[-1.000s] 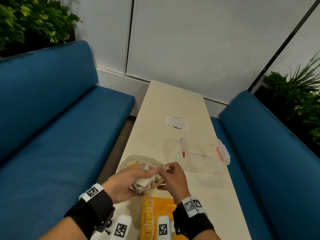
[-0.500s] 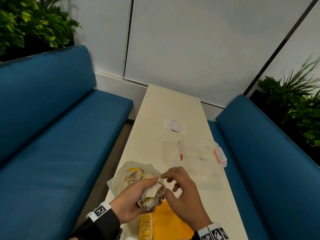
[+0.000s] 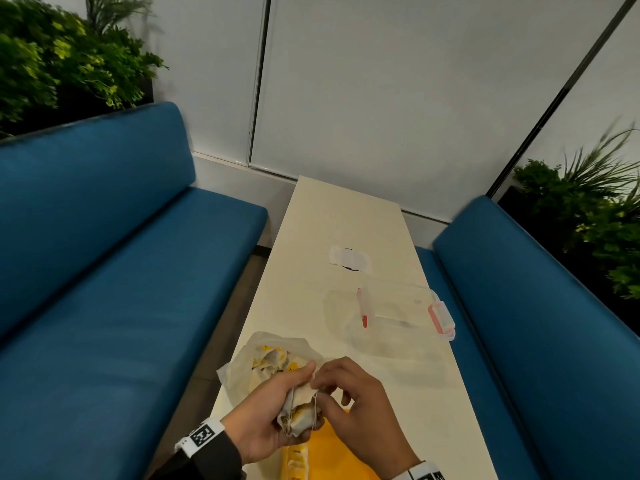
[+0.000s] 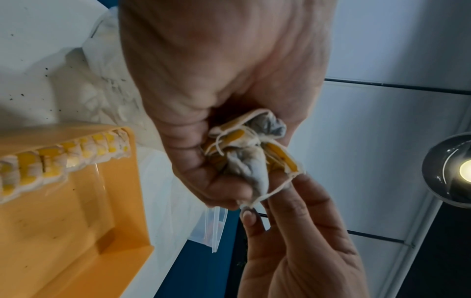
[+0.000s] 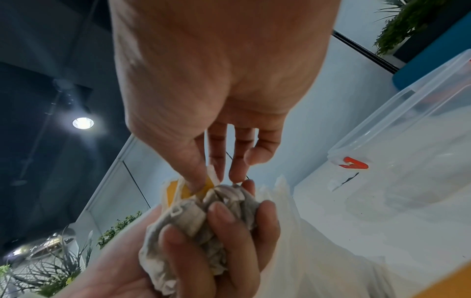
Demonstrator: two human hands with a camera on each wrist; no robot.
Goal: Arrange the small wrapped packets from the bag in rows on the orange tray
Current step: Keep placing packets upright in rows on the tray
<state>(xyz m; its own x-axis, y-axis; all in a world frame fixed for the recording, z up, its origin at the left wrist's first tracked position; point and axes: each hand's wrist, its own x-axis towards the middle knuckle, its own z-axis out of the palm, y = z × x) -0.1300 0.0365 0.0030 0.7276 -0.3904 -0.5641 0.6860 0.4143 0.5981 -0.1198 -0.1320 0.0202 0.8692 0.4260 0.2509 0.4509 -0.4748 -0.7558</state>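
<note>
My left hand (image 3: pixel 277 410) grips a clump of small white-and-yellow packets (image 3: pixel 299 408) with tangled strings, held above the near end of the table. My right hand (image 3: pixel 341 386) pinches one packet's yellow tag (image 5: pixel 201 186) at the clump's edge between thumb and forefinger. The clump (image 4: pixel 251 149) fills the left palm in the left wrist view. The orange tray (image 3: pixel 332 455) lies just under both hands, with a row of packets (image 4: pixel 63 159) along its left wall. The white plastic bag (image 3: pixel 256 362) with more packets lies beyond the hands.
A clear lidded container (image 3: pixel 398 317) with red clasps stands farther up the narrow cream table (image 3: pixel 346 216). Blue benches (image 3: pixel 104 271) flank both sides. A white patch (image 3: pixel 349 254) marks the table's middle. Plants stand in both far corners.
The view has tilted up and the hands sit lower in it. My right hand, spread a moment ago, has closed back onto the clump and pinches a packet's tag.
</note>
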